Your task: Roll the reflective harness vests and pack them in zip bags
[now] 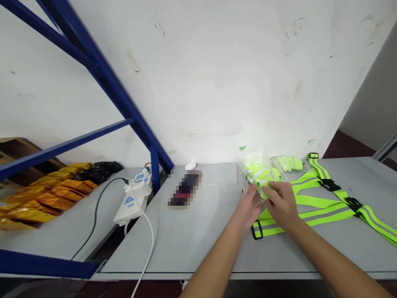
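A clear plastic bag [259, 167] stuffed with a folded neon-yellow reflective strap vest stands on the grey table [198, 231]. My left hand [248, 207] pinches the bag's near edge from the left. My right hand [283, 203] grips the same edge from the right, fingers closed on the plastic. Under and to the right of my hands lies an unfolded neon-yellow reflective vest [328, 203] with grey stripes and black buckles. Another bagged vest [290, 162] lies behind it near the wall.
An empty flat clear bag [221, 174] lies by the wall. A dark blurred object [185, 189] and a small white object [190, 166] sit mid-table. White power strips [133, 198] with cables bridge the gap to a blue shelf rack [124, 107] holding orange packets [43, 190].
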A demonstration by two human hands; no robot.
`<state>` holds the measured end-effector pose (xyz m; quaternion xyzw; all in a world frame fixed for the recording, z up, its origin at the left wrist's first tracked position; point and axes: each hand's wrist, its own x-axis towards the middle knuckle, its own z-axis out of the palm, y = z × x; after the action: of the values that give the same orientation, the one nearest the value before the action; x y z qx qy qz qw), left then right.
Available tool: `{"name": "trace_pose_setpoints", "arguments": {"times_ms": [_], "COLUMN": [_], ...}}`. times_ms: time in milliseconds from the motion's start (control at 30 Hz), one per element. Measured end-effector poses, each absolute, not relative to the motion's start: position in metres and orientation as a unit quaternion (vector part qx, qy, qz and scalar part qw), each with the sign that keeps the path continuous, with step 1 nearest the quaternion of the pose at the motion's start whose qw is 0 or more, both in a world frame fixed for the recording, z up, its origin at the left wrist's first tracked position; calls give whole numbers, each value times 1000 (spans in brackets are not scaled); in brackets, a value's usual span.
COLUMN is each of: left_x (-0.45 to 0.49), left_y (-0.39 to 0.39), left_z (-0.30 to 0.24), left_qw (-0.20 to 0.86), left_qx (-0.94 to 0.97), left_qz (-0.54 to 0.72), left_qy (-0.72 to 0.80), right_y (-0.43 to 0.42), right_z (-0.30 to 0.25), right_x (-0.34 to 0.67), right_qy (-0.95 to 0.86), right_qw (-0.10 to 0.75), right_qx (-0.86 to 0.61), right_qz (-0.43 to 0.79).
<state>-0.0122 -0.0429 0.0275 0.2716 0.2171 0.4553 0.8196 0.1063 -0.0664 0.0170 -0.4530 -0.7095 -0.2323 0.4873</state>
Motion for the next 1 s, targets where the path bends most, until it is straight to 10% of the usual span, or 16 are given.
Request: {"name": "trace_pose_setpoints", "arguments": {"times_ms": [267, 1000], "left_x": [-20, -32], "left_y": [-25, -32], "left_z": [30, 31], "left_qw": [853, 846], "left_qx": [107, 283], "left_qz": [443, 392], "left_qy": [256, 225], "right_y": [-64, -68], "right_z": [25, 41], "right_x": [114, 151], "right_qy": [-809, -798], "right_qw": [398, 401], "right_qx": [-433, -450], "right_qz": [-4, 6]}}
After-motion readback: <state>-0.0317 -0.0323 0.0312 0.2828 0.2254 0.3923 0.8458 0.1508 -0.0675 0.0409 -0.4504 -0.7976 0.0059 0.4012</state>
